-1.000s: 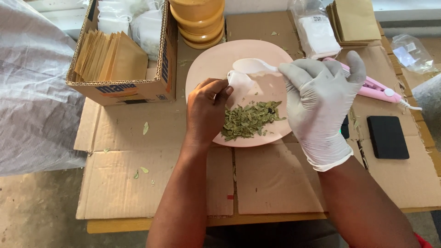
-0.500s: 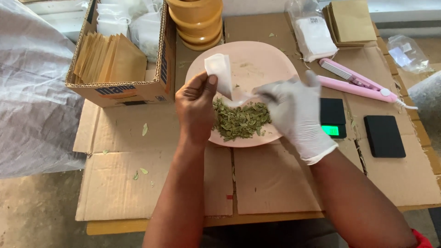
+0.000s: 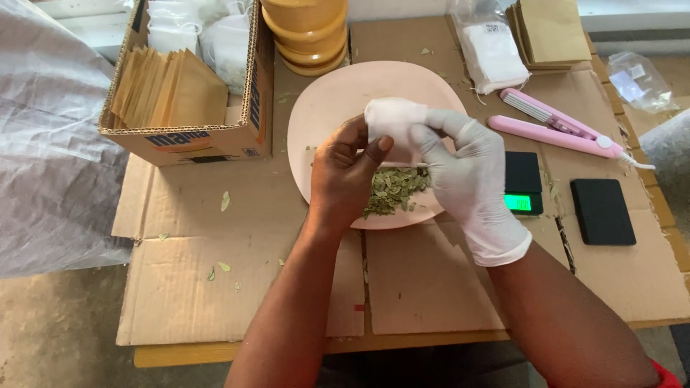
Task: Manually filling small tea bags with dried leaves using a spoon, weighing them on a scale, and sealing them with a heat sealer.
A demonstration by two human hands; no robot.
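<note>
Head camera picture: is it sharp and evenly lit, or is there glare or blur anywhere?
Head view: soft, even daylight with faint shadows only; the left hand, gloved right hand, white bag and leaves on the pink plate look sharp; the scale has a glowing green display; the plastic sheet at the left edge looks pale and hazy.

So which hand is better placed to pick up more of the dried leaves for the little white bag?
Probably the right hand: gloved, with its fingers just above the dried leaves on the pink plate, while the bare left hand pinches the white bag.
</note>
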